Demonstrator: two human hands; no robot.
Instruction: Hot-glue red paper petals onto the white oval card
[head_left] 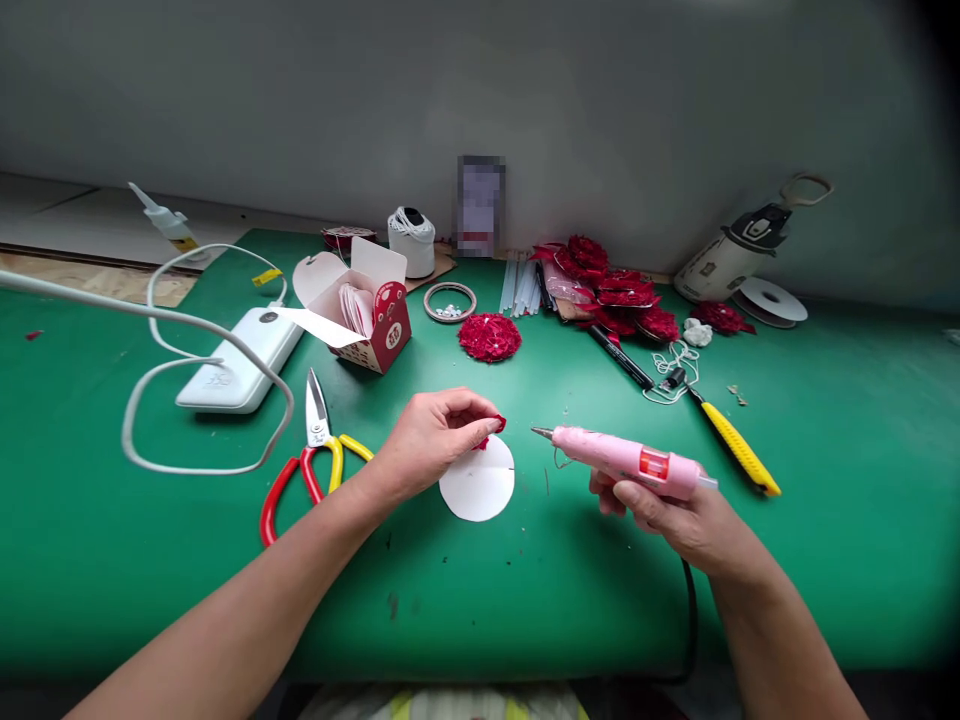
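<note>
My left hand pinches a small piece of red fabric over the upper edge of a white paper disc, which lies on the green table. To the right, my right hand is wrapped round a pink glue gun. The gun's metal nozzle points left, toward the disc, and is apart from both disc and fabric. Beyond the disc lies a round red fabric flower. Scissors with red and yellow handles rest partly behind my left forearm.
At the left are a white power bank with a looping cable and an open red-and-white box. Behind stand a thread spool and a phone. A yellow cutter, marker, red flowers and bottle are at the right.
</note>
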